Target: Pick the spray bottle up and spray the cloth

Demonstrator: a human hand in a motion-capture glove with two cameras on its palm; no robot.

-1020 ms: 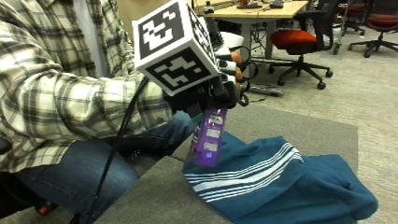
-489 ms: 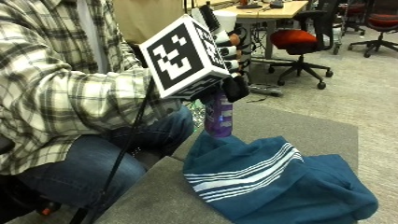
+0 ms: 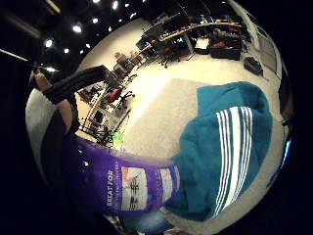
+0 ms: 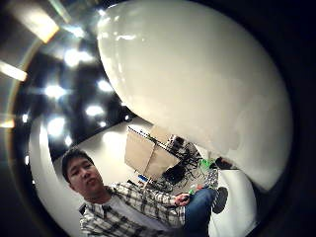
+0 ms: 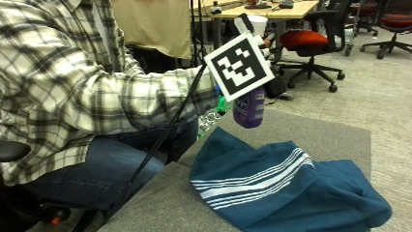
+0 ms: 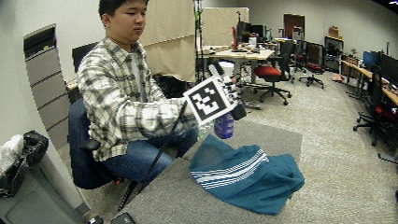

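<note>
Grey counter (image 5: pixel 322 133) seen carpeted, with the teal cloth (image 5: pixel 283 193) crumpled on it; white stripes are shown across its upper fold. Right arm in a plaid sleeve (image 5: pixel 128 96) is held out over the counter's near edge, forearm roughly level. Right hand (image 5: pixel 273 84), gloved black, is raised above the cloth; fingers are wrapped round the neck of the purple spray bottle (image 5: pixel 250 108). Bottle is held upright, clear of the cloth, its base just above the cloth's nearest fold.

right hand (image 5: pixel 273 84) raised, fingers curled (gripping)
</note>
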